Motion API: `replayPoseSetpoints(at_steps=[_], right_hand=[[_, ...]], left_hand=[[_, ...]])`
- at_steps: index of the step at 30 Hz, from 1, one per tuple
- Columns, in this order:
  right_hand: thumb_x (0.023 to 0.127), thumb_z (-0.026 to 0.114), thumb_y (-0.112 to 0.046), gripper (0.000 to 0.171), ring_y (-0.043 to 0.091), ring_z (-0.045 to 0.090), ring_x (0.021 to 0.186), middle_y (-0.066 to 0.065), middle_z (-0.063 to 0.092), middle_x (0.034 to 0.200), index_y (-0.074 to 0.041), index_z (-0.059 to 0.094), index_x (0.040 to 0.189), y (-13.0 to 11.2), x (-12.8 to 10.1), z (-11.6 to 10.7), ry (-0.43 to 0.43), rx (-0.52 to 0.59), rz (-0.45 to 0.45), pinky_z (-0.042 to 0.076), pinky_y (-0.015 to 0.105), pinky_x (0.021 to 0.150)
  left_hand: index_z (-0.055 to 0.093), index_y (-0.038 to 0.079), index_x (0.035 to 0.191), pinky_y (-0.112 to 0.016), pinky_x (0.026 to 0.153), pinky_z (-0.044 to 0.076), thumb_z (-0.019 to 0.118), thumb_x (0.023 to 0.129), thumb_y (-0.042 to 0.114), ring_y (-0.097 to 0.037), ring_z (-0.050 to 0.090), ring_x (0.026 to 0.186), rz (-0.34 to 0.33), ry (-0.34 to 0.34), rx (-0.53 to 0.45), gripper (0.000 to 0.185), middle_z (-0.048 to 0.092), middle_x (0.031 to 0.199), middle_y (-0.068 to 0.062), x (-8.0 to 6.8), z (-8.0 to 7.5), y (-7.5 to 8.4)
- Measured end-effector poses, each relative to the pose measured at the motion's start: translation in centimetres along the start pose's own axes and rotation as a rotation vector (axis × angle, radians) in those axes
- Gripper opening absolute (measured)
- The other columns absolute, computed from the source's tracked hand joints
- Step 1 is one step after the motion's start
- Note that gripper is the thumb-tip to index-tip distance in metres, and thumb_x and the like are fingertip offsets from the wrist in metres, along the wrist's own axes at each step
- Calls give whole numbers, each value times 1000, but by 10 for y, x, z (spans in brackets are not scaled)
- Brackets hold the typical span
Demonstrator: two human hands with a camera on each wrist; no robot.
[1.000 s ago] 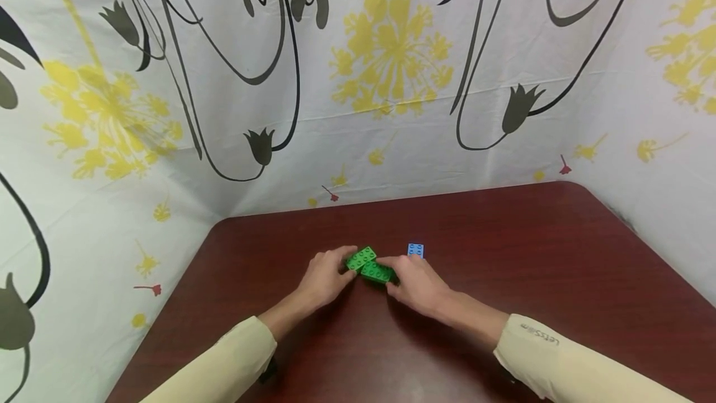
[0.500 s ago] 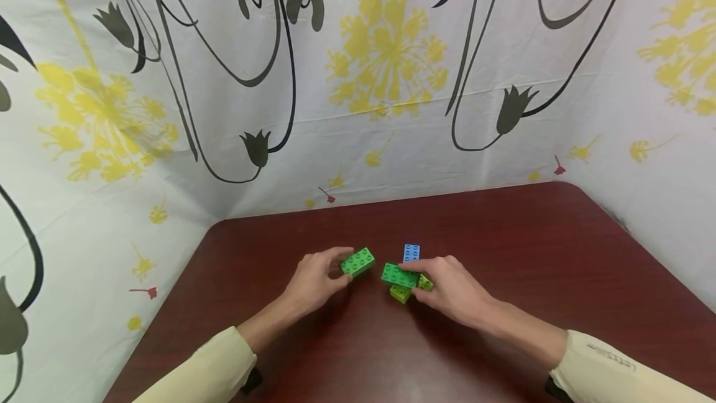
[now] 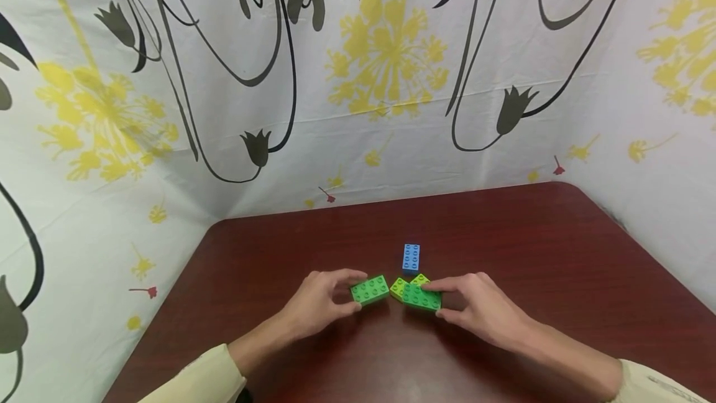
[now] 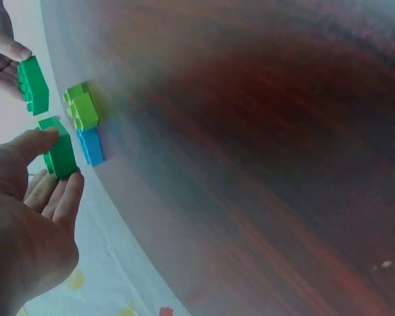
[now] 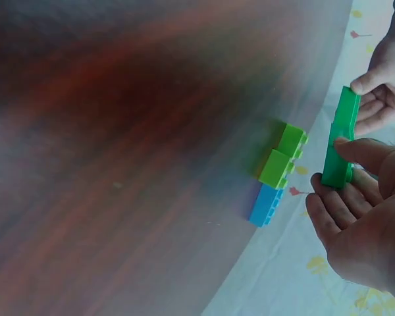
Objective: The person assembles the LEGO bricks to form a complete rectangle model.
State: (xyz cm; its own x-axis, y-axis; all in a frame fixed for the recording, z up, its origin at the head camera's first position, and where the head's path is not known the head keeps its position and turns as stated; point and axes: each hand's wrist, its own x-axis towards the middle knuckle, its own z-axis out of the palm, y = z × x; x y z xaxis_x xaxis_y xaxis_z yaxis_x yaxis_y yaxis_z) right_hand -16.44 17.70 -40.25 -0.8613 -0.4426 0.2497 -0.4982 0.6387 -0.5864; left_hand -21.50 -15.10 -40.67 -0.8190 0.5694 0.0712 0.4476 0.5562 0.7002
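In the head view my left hand (image 3: 321,300) pinches a bright green toy building brick (image 3: 370,290) between thumb and fingers. Opposite it, my right hand (image 3: 486,310) grips a darker green brick (image 3: 422,297) by its right end. Both bricks have their studs up, with a small gap between their ends. The left wrist view has the left hand's brick (image 4: 62,155) held off the table. Raised likewise is the right hand's brick (image 5: 336,161) in the right wrist view. Two small lime bricks (image 3: 399,287) lie just behind, partly covered by the darker brick.
A blue brick (image 3: 411,257) lies on the table beyond the lime ones. The dark red-brown table (image 3: 313,235) has rounded far corners. Behind it hangs a white cloth (image 3: 313,104) printed with flowers.
Both hands have come nearer the person and rightward, each with its green brick. The two green bricks were close together, then moved apart. The lime bricks, hidden at first, now show.
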Motion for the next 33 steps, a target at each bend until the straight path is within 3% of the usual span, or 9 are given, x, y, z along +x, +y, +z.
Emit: replayPoseSetpoints(at_steps=[13,23,33], right_hand=[[86,89,-8,41,26,74,112,2,77,121,-17,80,124,15,-16,9,-84,118,44,62,39,86],[85,89,-6,38,14,74,105,0,79,115,-17,81,121,24,-16,14,-88,129,24,62,32,82],[87,87,-3,37,7,71,99,-1,78,114,-16,81,122,26,-11,20,-111,140,29,60,29,78]], left_hand=[[72,16,135,-25,95,56,85,93,12,-7,70,113,-23,-114,-11,45,72,132,8,-7,18,0],[73,17,133,-22,94,55,86,93,14,-5,69,115,-10,-167,-20,43,71,131,9,-3,29,-3],[72,16,135,-23,97,55,85,93,16,-3,68,115,13,-192,-2,44,71,131,10,4,29,-6]])
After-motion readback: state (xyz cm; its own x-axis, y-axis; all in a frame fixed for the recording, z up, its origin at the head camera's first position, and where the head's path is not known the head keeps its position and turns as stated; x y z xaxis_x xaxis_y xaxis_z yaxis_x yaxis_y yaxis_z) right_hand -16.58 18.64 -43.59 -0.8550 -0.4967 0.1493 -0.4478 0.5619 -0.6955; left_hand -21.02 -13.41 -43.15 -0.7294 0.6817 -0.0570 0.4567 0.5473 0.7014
